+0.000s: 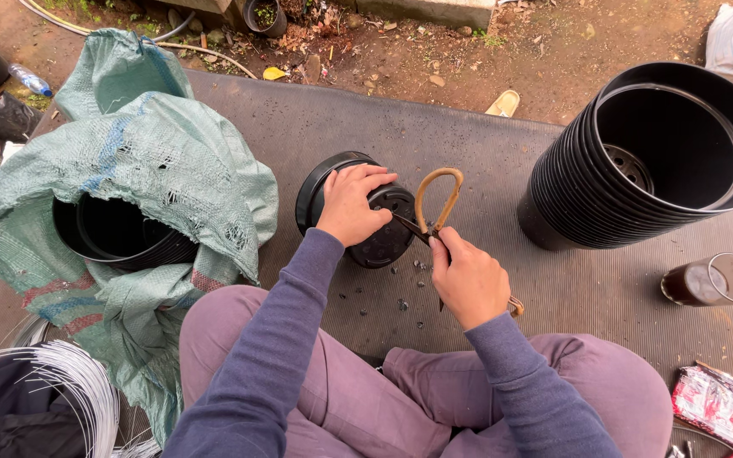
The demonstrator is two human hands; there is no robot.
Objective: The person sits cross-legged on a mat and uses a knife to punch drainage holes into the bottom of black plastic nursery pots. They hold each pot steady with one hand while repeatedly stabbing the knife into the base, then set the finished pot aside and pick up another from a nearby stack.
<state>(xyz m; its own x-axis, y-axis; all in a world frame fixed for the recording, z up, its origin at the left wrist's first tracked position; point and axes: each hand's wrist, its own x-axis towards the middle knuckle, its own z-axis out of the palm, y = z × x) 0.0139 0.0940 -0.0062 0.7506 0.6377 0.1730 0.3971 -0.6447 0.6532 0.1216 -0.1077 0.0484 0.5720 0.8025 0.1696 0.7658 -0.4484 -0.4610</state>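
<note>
My left hand (pixel 349 203) grips the base of a small black plastic pot (pixel 324 191) that lies on its side on the dark ribbed mat (pixel 434 144). My right hand (pixel 468 280) holds scissors (pixel 434 203) with tan loop handles, their blades pressed against the pot's bottom. Small black plastic bits (pixel 400 304) lie scattered on the mat just below the pot. I sit cross-legged in purple trousers and long purple sleeves.
A tall sideways stack of black pots (pixel 638 161) lies at the right. At the left a green woven sack (pixel 154 170) holds more black pots (pixel 120 233). A glass of dark drink (pixel 710 282), a red packet (pixel 710 400) and coiled wire (pixel 61 382) lie nearby.
</note>
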